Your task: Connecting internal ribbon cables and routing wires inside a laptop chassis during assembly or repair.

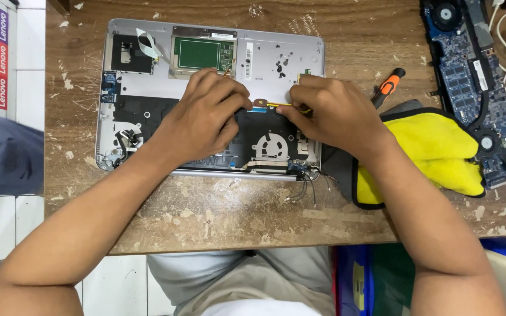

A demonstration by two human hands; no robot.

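A: Where's the chassis?
B: Opened laptop base (147,88) lies flat mid-table, long axis left-right, its near edge close to the table (235,222) front.
A: Hands?
B: Left hand (203,117) curled, fingertips pressing the middle. Right hand (332,114) pinches a thin yellow strip (288,106) that runs left-right.
A: Room?
B: Bare wood on the near side; yellow cloth (434,152) and screwdriver (387,86) crowd the right.

Cloth (434,155) right of laptop chassis (147,93)
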